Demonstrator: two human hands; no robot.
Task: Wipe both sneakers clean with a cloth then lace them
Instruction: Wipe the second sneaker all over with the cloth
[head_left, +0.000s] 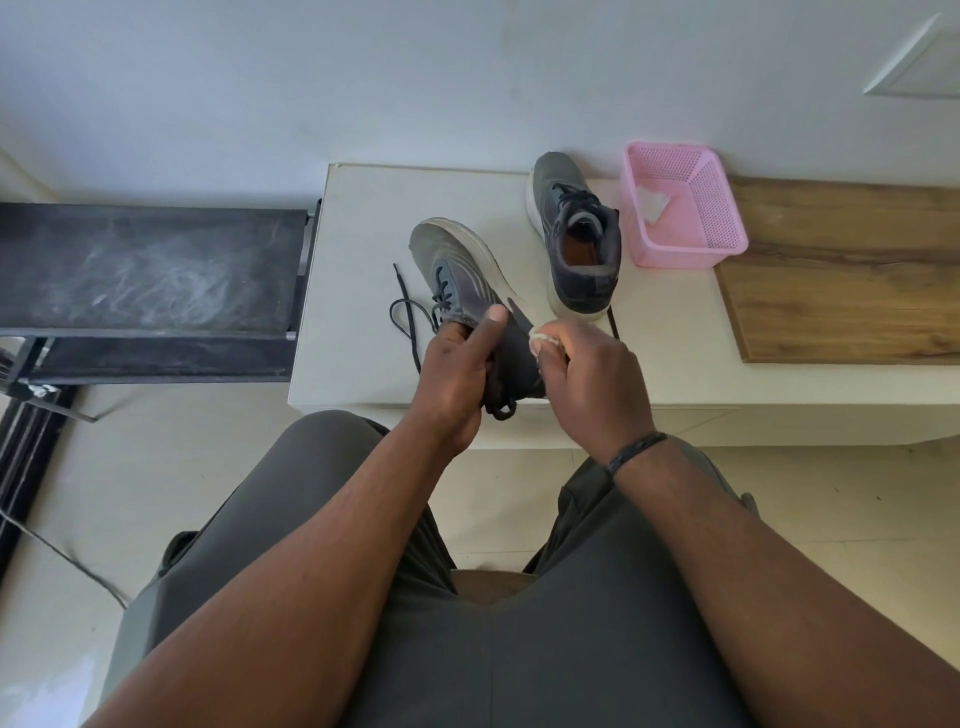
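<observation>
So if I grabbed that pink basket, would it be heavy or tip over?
Probably light: the pink basket is thin plastic mesh full of holes. It holds only something small and white, so little weight inside. Its broad flat base on the table suggests it would slide rather than tip.

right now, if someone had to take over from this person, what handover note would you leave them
Left hand: grips the near sneaker at its heel, tilted on the white table.
Right hand: pinches a small white cloth against that sneaker's side.
Second sneaker stands upright beside the pink basket, which holds something white.
Done: wiping of the first sneaker under way.
Left: finish it, wipe the second, lace both; laces hang loose.
</observation>
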